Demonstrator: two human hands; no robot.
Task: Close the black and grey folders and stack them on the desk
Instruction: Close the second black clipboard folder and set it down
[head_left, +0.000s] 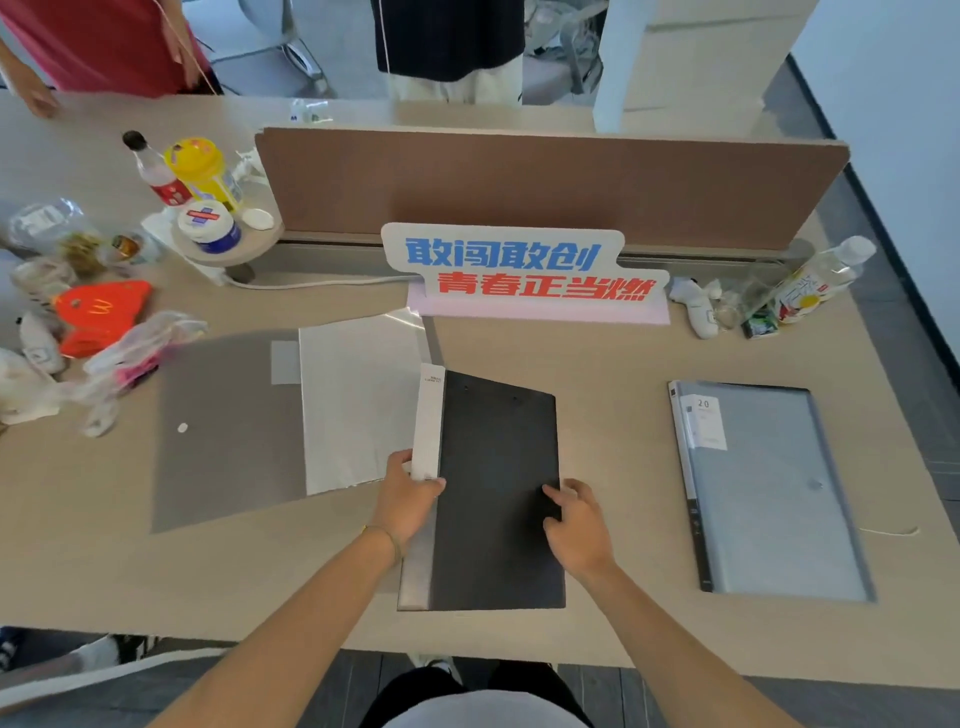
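Beige bench (597, 364): black folder (498, 493) lying closed, left hand (408, 501) fingers pinching its white spine, right hand (576, 525) fingers spreading flat on the cover; grey folder (228, 431) beyond the left fingers lying open, stacking remaining undone.

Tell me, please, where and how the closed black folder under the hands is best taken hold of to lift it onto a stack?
Probably by its spine edge, coming from the left. The black folder lies flat and closed, and its pale spine strip is the stiff, bound side, where the left hand already pinches it. The right hand rests on the cover and could steady the loose right edge.
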